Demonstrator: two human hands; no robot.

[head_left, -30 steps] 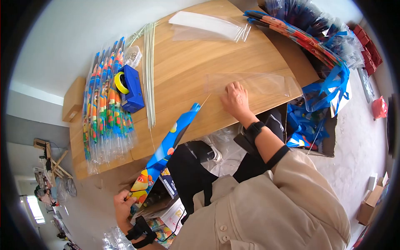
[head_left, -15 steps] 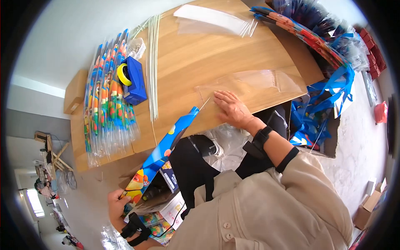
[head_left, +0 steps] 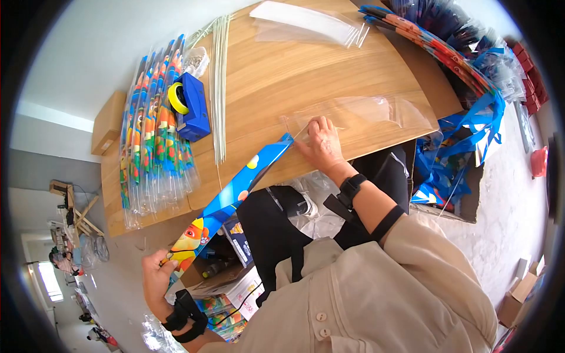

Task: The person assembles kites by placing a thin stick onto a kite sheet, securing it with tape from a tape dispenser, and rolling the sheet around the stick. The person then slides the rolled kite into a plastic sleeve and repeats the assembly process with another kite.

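Observation:
My left hand (head_left: 158,272) is closed around the lower end of a rolled, printed blue sheet (head_left: 235,191), which slants up over the table's front edge. A thin stick pokes out of the roll's upper end, close to my right hand (head_left: 321,144). That hand rests on the near end of a clear plastic sleeve (head_left: 365,112) lying flat on the wooden table (head_left: 282,70). Its fingers are bent and close together; whether they pinch the sleeve's edge or the stick tip cannot be made out.
Wrapped printed rolls (head_left: 150,135), a blue tape dispenser (head_left: 193,106) and thin sticks (head_left: 218,88) lie at the table's left. More clear sleeves (head_left: 300,22) are at the back. A cardboard box (head_left: 471,200) with blue material stands at right.
The blue roll has moved up and right, its tip now beside my right hand. My right hand went from flat, spread fingers to bent ones. My left hand has shifted left and slightly up.

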